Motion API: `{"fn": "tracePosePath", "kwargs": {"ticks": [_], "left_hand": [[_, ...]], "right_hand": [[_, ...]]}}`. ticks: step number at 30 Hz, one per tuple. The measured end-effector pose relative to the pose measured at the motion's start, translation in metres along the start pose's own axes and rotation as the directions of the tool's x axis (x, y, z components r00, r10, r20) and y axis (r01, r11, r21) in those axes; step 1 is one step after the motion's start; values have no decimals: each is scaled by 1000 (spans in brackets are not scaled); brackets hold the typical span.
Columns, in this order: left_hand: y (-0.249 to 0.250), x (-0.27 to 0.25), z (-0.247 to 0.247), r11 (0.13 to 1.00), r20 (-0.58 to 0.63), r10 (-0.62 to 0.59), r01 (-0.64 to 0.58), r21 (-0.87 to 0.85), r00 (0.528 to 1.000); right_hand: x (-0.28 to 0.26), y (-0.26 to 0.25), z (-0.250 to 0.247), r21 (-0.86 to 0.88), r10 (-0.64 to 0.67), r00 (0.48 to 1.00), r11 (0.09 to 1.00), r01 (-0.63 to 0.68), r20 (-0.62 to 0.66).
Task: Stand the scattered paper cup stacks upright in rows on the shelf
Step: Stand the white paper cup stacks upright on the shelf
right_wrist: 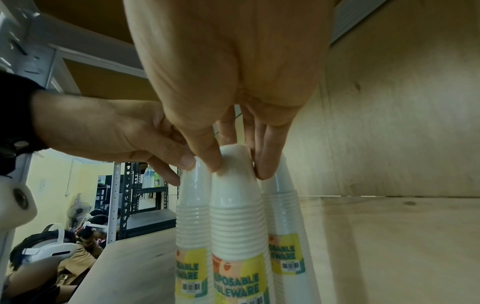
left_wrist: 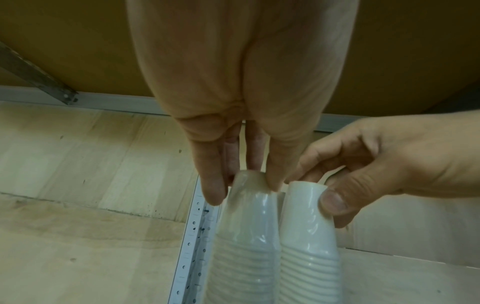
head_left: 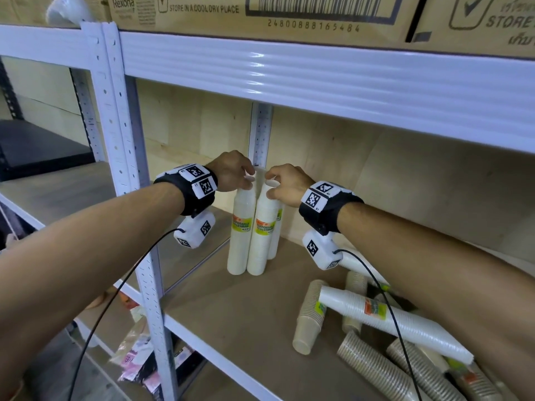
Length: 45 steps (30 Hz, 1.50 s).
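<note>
Three white paper cup stacks in plastic sleeves stand upright, bases up, in the back left corner of the shelf (head_left: pixel 225 316). My left hand (head_left: pixel 246 179) pinches the top of the left stack (head_left: pixel 238 244) with thumb and fingertips (left_wrist: pixel 213 191). My right hand (head_left: pixel 272 186) grips the top of the stack beside it (head_left: pixel 258 250), thumb in front (left_wrist: pixel 332 203), fingers behind (right_wrist: pixel 265 166). The two held stacks (left_wrist: pixel 249 236) (left_wrist: pixel 309 246) touch side by side. The third stack (head_left: pixel 275 241) (right_wrist: pixel 283 205) stands just behind, free of both hands.
To the right on the shelf lie a white stack (head_left: pixel 393 316) and several brown stacks (head_left: pixel 309 314) (head_left: pixel 373 369) in a heap. A white upright post (head_left: pixel 150 285) bounds the left, the upper beam (head_left: pixel 318 82) hangs low overhead with cartons (head_left: pixel 202 13) on it. Bare board shows in front.
</note>
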<state>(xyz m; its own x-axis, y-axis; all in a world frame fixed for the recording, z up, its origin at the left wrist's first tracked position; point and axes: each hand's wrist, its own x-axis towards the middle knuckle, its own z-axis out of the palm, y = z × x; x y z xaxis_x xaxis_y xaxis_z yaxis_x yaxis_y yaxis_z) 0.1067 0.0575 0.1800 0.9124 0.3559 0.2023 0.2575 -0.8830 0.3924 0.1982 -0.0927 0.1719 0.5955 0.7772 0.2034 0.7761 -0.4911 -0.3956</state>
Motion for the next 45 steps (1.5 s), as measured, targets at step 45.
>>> {"fn": "tracePosePath", "kwargs": {"ticks": [45], "left_hand": [[157,-23,190,952,636,293,-277,-128,714]], "right_hand": [[-210,292,-69,-260,638,758,762,-594,138]]}}
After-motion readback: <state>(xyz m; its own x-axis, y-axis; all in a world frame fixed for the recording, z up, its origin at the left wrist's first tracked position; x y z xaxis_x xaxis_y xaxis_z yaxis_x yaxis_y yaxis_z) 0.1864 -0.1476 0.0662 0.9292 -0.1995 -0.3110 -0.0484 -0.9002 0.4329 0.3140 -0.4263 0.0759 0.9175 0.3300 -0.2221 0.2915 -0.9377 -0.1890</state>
